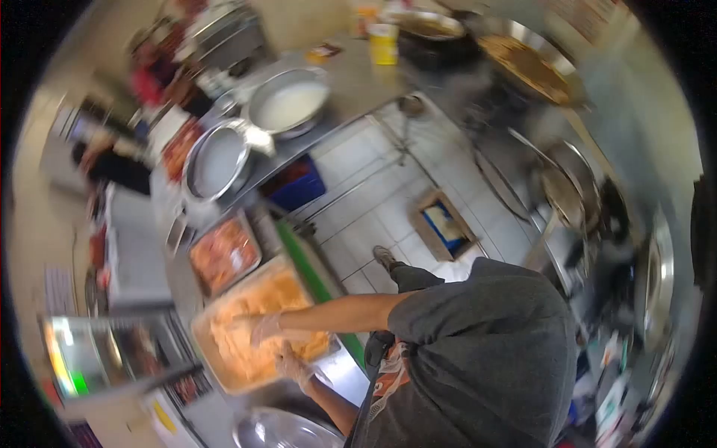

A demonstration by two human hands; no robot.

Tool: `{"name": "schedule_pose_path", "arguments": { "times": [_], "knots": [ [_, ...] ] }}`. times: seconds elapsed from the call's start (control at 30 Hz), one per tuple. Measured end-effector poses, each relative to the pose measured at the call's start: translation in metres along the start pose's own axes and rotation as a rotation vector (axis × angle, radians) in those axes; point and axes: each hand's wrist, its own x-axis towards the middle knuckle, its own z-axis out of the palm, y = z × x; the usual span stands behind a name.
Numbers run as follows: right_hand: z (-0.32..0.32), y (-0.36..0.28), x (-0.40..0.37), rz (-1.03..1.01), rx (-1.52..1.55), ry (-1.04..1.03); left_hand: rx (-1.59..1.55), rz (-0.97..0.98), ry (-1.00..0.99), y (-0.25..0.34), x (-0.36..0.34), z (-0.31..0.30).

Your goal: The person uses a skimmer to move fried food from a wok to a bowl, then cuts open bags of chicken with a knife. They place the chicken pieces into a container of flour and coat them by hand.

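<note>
While orange coated food (261, 295) heaps the tray (200, 351), the gloved right hand (265, 328) presses flat into it, the left hand (295, 366) too blurred to tell its grip; the mixing looks about midway.

1. Orange mix (258, 299) heaped in a silver-grey tray (203, 357)!
2. Pale see-through gloves on right hand (263, 328) and left hand (293, 366).
3. Grey shirt (485, 351), black apron (388, 373) with orange print.
4. White floor tiles (358, 201), blue crate (295, 183), yellow cup (383, 43).

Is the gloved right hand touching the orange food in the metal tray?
Touching. The head view shows the gloved right hand lying on the orange food in the metal tray, with no gap visible.
</note>
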Motion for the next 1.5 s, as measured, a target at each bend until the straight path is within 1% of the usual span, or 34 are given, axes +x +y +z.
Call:
{"name": "schedule_pose_path", "arguments": {
  "times": [0.07,0.13,0.17,0.2,0.23,0.3,0.33,0.37,0.4,0.43,0.47,0.5,0.57,0.6,0.63,0.67,0.73,0.77,0.8,0.83,0.87,0.93,1.0,1.03,1.13,1.2,1.27,1.33,1.43,1.5],
  "knots": [
    [-0.015,-0.017,-0.021,-0.018,-0.005,0.059,-0.068,0.038,-0.054,-0.020,0.021,0.006],
    [-0.039,-0.041,-0.045,-0.050,0.028,0.149,-0.104,0.075,-0.099,-0.024,0.040,0.014],
    [-0.065,-0.055,-0.060,-0.063,0.142,0.189,-0.073,0.084,-0.100,-0.024,0.050,0.020],
    [-0.097,-0.065,-0.067,-0.041,0.341,0.185,-0.047,0.089,-0.094,-0.023,0.056,0.024],
    [-0.139,-0.067,-0.063,0.064,0.769,0.034,-0.016,0.104,-0.082,-0.013,0.053,0.031],
    [-0.207,-0.137,-0.137,-0.025,0.654,0.363,0.034,0.136,-0.048,0.024,0.036,0.058],
    [-0.242,-0.139,-0.153,-0.032,0.408,0.608,0.029,0.125,-0.078,0.036,0.032,0.067],
    [-0.279,-0.098,-0.157,-0.189,0.580,0.794,0.024,0.114,-0.105,0.047,0.029,0.077],
    [-0.309,-0.114,-0.187,-0.119,0.582,0.964,0.021,0.103,-0.129,0.055,0.027,0.086],
    [-0.352,-0.080,-0.204,-0.219,0.573,1.060,0.005,0.149,-0.114,0.062,0.021,0.097],
    [-0.377,-0.084,-0.226,-0.203,0.516,1.237,-0.009,0.197,-0.101,0.069,0.015,0.110],
    [-0.405,-0.075,-0.251,-0.149,0.475,1.323,-0.026,0.246,-0.089,0.075,0.011,0.122],
    [-0.469,-0.035,-0.274,-0.206,0.518,1.530,-0.113,0.320,-0.085,0.087,0.006,0.141],
    [-0.504,-0.016,-0.282,-0.255,0.579,1.598,-0.163,0.361,-0.080,0.093,0.006,0.154],
    [-0.538,0.002,-0.288,-0.306,0.641,1.663,0.035,0.460,-0.059,0.095,0.010,0.160],
    [-0.565,0.020,-0.295,-0.209,0.609,1.693,0.239,0.557,-0.039,0.095,0.017,0.154],
    [-0.625,0.044,-0.307,-0.029,0.523,1.750,0.312,0.562,-0.016,0.105,0.022,0.164],
    [-0.648,0.051,-0.305,0.005,0.580,1.791,0.348,0.564,-0.005,0.110,0.024,0.170],
    [-0.671,0.054,-0.303,0.029,0.635,1.832,0.218,0.355,0.013,0.136,0.003,0.195],
    [-0.689,0.054,-0.301,0.060,0.694,1.873,0.162,0.371,-0.028,0.139,0.009,0.212],
    [-0.701,0.056,-0.299,0.084,0.737,1.908,0.115,0.383,-0.069,0.139,0.016,0.217],
    [-0.722,0.055,-0.295,0.125,0.821,1.982,0.029,0.390,-0.128,0.155,0.015,0.248],
    [-0.736,0.058,-0.287,-0.030,0.888,2.055,-0.053,0.380,-0.150,0.171,0.007,0.281],
    [-0.739,0.058,-0.282,-0.102,0.921,2.085,-0.117,0.338,-0.251,0.190,-0.008,0.298],
    [-0.739,0.046,-0.277,-0.194,0.928,2.135,-0.224,0.363,-0.164,0.183,0.011,0.329],
    [-0.749,0.052,-0.278,-0.182,1.078,2.153,-0.120,0.338,-0.196,0.184,0.017,0.335],
    [-0.757,0.052,-0.273,-0.257,1.204,2.128,-0.064,0.333,-0.215,0.184,0.027,0.340],
    [-0.739,0.023,-0.269,-0.401,1.302,2.068,-0.045,0.340,-0.222,0.182,0.032,0.342],
    [-0.741,0.011,-0.260,-0.669,1.480,2.069,-0.070,0.370,-0.208,0.195,0.014,0.354],
    [-0.744,0.026,-0.262,-0.802,1.424,1.955,-0.081,0.347,-0.163,0.199,0.007,0.355]
  ]
}}
